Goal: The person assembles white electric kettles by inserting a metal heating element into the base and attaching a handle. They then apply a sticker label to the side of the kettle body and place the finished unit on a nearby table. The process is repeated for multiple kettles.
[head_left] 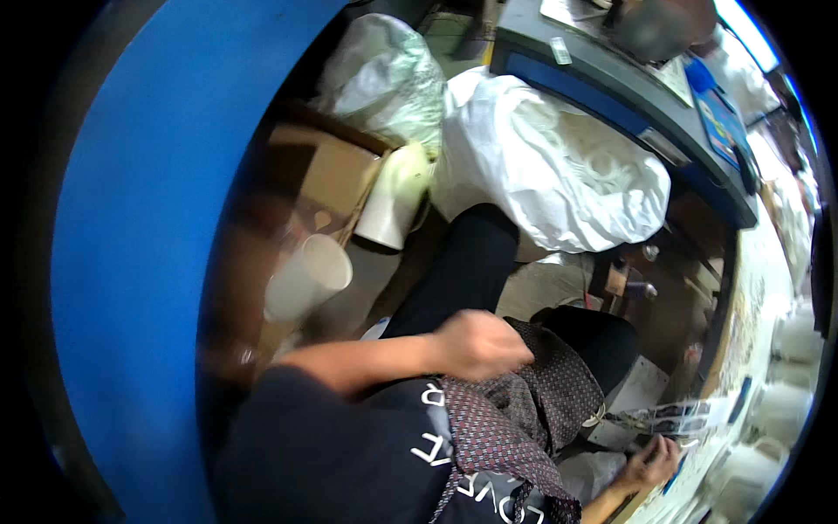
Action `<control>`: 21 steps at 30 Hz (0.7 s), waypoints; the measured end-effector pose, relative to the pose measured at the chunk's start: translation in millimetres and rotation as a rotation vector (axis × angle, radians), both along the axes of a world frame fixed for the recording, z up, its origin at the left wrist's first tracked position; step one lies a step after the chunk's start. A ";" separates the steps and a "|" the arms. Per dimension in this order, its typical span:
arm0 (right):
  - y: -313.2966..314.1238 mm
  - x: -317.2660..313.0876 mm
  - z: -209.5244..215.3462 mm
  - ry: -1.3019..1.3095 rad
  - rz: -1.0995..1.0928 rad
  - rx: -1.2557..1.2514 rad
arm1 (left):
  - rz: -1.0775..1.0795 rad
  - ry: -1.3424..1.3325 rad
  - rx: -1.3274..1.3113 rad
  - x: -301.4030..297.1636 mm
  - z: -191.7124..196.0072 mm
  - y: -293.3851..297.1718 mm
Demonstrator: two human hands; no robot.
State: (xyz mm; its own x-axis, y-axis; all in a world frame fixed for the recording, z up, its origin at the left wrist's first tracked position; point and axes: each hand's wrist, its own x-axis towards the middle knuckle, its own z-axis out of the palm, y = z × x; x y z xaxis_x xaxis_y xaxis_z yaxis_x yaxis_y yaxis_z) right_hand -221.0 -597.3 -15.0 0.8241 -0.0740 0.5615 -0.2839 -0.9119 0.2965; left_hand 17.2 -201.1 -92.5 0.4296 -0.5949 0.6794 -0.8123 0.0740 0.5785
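My left hand (480, 345) is blurred, its fingers curled into a fist on the top edge of a dark maroon patterned cloth (515, 410) that lies across my lap. My left forearm reaches to it from the lower left, over my black shirt. My right hand (650, 463) is low at the right edge. Its fingers close on the lower edge of a clear plastic packet (681, 417) with dark printed pieces inside. A thin blue object (676, 476) lies just beside that hand.
A big white plastic bag (559, 166) and a greenish clear bag (384, 74) lie ahead on the floor. Beside them are a cardboard box (323, 175) and two white rolls (310, 275) (393, 196). A blue panel (131, 262) fills the left. A grey-blue table (611, 83) runs along the upper right.
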 end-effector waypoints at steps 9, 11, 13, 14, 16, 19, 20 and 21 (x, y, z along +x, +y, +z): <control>40.2 47.9 7.9 -0.211 -0.295 0.341 | 0.816 0.343 1.141 83.5 -163.3 237.0; 46.3 58.0 16.2 -0.129 -0.287 0.386 | 0.839 -0.025 0.917 48.8 -181.4 300.5; 48.1 66.0 17.1 -0.269 -0.321 0.380 | 1.022 -0.211 1.129 15.7 -195.7 350.9; 42.8 69.6 17.4 -0.291 -0.383 0.424 | 1.151 -0.230 1.140 3.3 -205.8 362.0; 24.7 76.4 15.6 -0.226 -0.494 0.501 | 1.247 -0.223 1.183 1.1 -210.1 382.7; -26.4 91.2 16.0 -0.148 -0.297 0.475 | 1.164 -0.141 1.201 15.9 -208.4 382.0; -44.0 96.3 13.6 -0.131 -0.205 0.473 | 1.146 -0.130 1.208 21.6 -204.5 376.2; -58.8 100.8 10.2 -0.058 -0.305 0.560 | 1.127 -0.110 1.210 26.7 -200.1 370.1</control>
State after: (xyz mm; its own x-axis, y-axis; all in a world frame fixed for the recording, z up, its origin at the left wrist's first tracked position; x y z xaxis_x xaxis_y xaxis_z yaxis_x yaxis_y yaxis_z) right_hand -120.2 -656.1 -4.8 0.6896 -0.5950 0.4128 -0.5560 -0.8002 -0.2247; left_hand 43.8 168.9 -292.6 0.9675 -0.2110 0.1395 -0.1810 -0.9628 -0.2007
